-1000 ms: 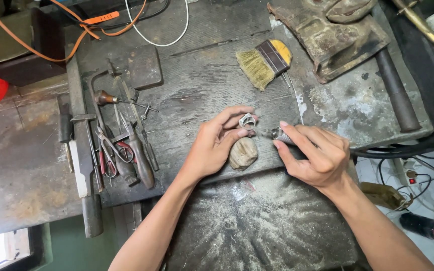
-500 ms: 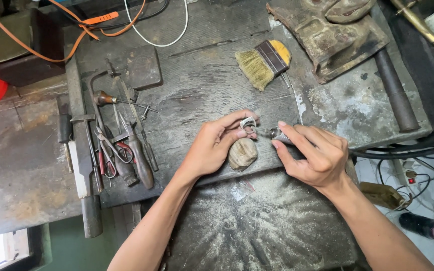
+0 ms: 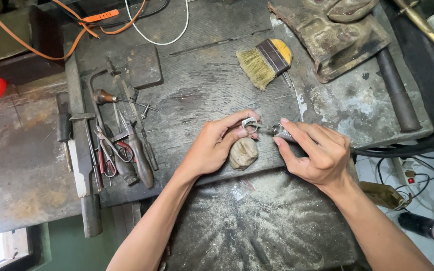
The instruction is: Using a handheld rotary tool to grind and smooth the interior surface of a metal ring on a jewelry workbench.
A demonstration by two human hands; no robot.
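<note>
My left hand (image 3: 216, 145) pinches a small silver ring (image 3: 249, 124) between thumb and fingers, just above a worn wooden bench peg (image 3: 243, 153). My right hand (image 3: 313, 150) grips a slim metal rotary handpiece (image 3: 280, 132) like a pen. Its tip points left and meets the ring. Both hands rest over the dark, dusty workbench (image 3: 202, 100).
Files, pliers, scissors and a screwdriver (image 3: 119, 145) lie left of my hands. A flat paintbrush (image 3: 264, 61) sits behind them, with a worn leather pouch (image 3: 335, 35) and a dark hammer handle (image 3: 397, 90) at the back right. Orange and white cables (image 3: 126, 15) run along the far edge.
Both hands shifted slightly; the ring and tool tip have come closer together and now touch above the peg.
</note>
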